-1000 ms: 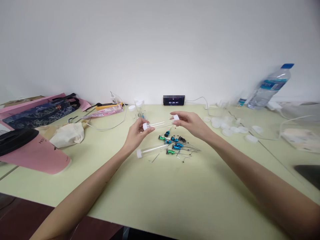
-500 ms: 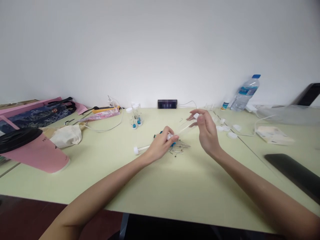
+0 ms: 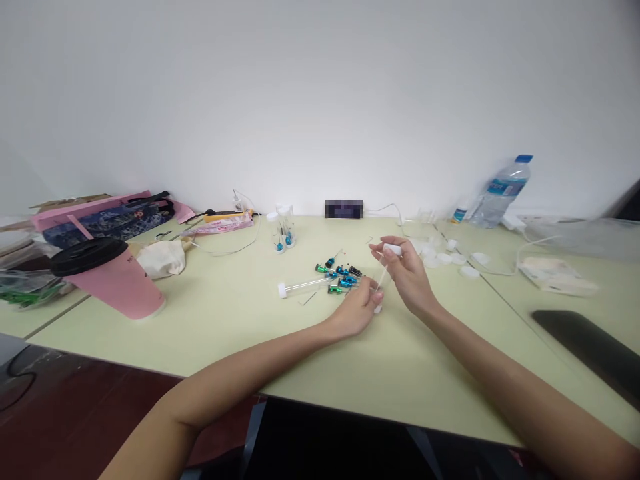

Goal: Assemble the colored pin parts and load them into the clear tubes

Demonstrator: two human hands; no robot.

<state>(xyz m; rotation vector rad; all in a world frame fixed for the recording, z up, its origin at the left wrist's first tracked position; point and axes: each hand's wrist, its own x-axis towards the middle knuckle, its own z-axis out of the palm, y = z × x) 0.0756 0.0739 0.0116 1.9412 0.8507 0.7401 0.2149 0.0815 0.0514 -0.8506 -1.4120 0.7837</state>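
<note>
My left hand [image 3: 356, 309] is closed around the lower end of a clear plastic tube [image 3: 383, 275] that stands nearly upright just above the pale green table [image 3: 320, 353]. My right hand [image 3: 407, 273] pinches the tube's white cap [image 3: 392, 249] at the top end. A second clear tube with a white cap [image 3: 304, 287] lies flat on the table left of my hands. Several small blue, green and black metal pin tools [image 3: 340, 277] lie in a heap behind my left hand.
A pink cup with a black lid [image 3: 107, 277] lies at the left beside a cloth bag [image 3: 163, 258]. Loose white caps [image 3: 453, 257] and a water bottle [image 3: 500, 192] sit at the right. A small clock [image 3: 343, 209] is by the wall. A dark flat object [image 3: 590, 350] lies far right.
The tube has swung from lying level between my hands to nearly upright. Both hands moved right and nearer to me, down toward the table. The camera view also shifted.
</note>
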